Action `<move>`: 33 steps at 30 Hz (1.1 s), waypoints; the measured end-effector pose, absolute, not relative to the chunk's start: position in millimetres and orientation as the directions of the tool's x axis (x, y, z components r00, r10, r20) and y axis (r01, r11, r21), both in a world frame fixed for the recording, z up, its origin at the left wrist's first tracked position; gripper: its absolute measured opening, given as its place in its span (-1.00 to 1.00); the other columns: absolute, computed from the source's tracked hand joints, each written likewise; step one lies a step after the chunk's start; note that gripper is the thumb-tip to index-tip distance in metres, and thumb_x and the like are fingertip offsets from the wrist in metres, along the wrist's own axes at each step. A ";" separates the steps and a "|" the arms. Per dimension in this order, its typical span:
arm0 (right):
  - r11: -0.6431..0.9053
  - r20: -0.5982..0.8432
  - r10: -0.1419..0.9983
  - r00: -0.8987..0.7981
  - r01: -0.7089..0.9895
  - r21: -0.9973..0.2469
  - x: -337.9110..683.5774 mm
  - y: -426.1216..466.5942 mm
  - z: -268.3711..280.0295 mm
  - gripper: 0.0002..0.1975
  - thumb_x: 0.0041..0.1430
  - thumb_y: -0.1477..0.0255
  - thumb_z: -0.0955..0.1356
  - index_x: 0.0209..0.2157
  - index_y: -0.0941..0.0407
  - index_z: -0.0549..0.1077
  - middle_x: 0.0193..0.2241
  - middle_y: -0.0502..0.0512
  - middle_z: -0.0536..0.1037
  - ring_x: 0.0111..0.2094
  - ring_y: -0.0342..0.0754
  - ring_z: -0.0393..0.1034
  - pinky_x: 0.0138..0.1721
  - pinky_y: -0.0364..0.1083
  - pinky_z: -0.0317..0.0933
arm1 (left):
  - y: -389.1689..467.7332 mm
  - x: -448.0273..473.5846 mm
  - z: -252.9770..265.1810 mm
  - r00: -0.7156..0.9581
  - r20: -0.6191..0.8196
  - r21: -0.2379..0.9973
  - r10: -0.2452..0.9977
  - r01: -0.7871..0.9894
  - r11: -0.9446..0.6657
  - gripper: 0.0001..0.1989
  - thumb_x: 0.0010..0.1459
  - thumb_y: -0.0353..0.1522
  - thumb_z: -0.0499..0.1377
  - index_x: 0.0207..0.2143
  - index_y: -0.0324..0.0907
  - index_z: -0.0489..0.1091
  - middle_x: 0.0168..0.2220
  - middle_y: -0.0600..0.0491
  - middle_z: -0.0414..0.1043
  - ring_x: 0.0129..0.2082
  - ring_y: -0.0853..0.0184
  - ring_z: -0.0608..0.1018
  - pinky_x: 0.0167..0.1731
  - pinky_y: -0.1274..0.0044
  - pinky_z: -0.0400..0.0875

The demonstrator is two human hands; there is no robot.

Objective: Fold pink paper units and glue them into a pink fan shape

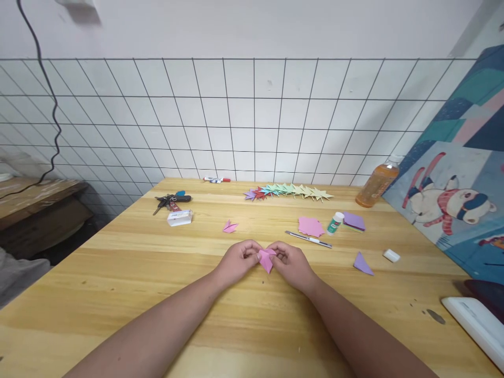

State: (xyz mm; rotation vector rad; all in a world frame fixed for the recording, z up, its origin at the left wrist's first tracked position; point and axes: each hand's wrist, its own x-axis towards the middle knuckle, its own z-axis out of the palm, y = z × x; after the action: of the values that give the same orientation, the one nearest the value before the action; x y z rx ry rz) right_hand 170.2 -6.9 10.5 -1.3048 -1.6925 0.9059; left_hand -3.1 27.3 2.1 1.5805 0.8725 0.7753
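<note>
Between both hands is a partly folded piece of pink origami paper (266, 260), its pointed end toward me. My left hand (241, 258) pinches its left side with thumb and fingers. On the opposite side, my right hand (291, 262) grips the paper the same way. A finished-looking pink folded piece (230, 227) lies on the table beyond my left hand. A stack of pink paper (311, 227) and a craft knife (308, 239) lie beyond my right hand.
A glue stick (335, 223) stands beside purple paper squares (354, 221). Farther right are a purple triangle (363, 264), an eraser (391, 255) and a tilted-looking bottle (378, 184). Keys (171, 200), a small box (180, 218), markers (217, 180) and a colorful folded-paper chain (289, 191) lie toward the back.
</note>
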 end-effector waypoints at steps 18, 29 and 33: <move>0.217 0.176 0.974 -0.146 0.350 -0.911 177.1 -8.3 10.6 -0.63 0.06 0.54 0.16 -0.09 0.01 0.32 -0.43 -0.01 0.50 -0.49 -0.16 0.39 -0.41 -0.15 0.28 | 31.3 -7.1 7.4 0.480 -0.058 0.994 0.875 -0.055 0.096 -0.73 -0.06 -0.31 0.20 -0.28 -0.25 0.33 -0.49 0.04 0.44 -0.51 0.41 0.44 -0.45 0.59 0.27; 0.358 0.328 0.931 -0.160 0.578 -0.734 177.0 -7.3 10.0 -0.73 0.02 0.56 0.24 -0.30 0.01 0.48 -0.29 -0.01 0.54 -0.29 -0.11 0.40 -0.24 -0.11 0.25 | 31.4 -7.6 12.0 0.524 -0.098 0.986 0.846 -0.066 0.155 -0.75 -0.08 -0.33 0.22 -0.31 -0.24 0.34 -0.52 0.08 0.42 -0.54 0.45 0.42 -0.47 0.62 0.23; 0.377 0.333 0.924 -0.185 0.574 -0.727 176.1 -8.0 14.5 -0.79 0.01 0.53 0.29 -0.31 0.02 0.48 -0.32 -0.01 0.53 -0.32 -0.11 0.38 -0.29 -0.13 0.25 | 30.0 -6.3 12.6 0.548 -0.077 0.993 0.833 -0.035 0.115 -0.78 -0.08 -0.33 0.22 -0.34 -0.24 0.34 -0.49 0.08 0.42 -0.52 0.45 0.42 -0.46 0.62 0.23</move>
State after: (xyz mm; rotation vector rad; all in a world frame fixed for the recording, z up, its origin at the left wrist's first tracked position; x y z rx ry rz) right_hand 176.1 -8.0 14.5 -1.2984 -1.8737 0.5805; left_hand -6.3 30.0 12.6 1.3086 0.7787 0.7407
